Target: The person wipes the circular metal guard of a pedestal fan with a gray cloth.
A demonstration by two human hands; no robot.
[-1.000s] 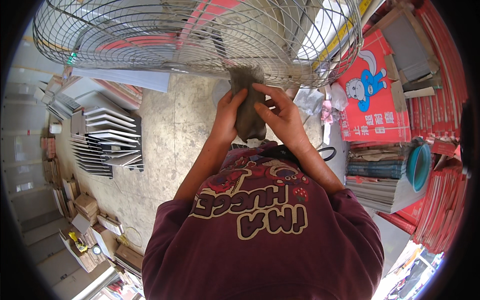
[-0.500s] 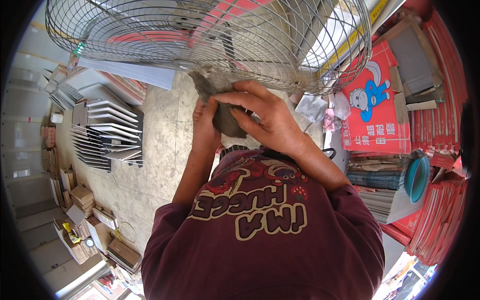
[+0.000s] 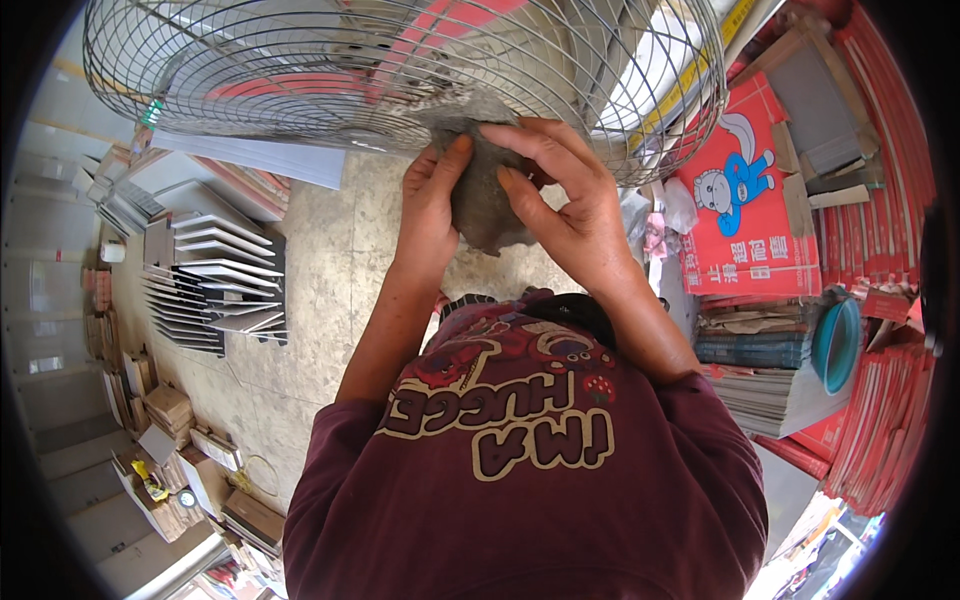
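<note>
Keeping even thumb pressure should steady the limp grey cloth (image 3: 487, 200), which the left hand (image 3: 428, 208) and right hand (image 3: 580, 195) both pinch beside the wire fan (image 3: 400, 85); whether they touch is unclear.

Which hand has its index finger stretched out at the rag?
The right hand: its index finger extends to the grey rag; the left hand shows mostly its thumb against it.
</note>
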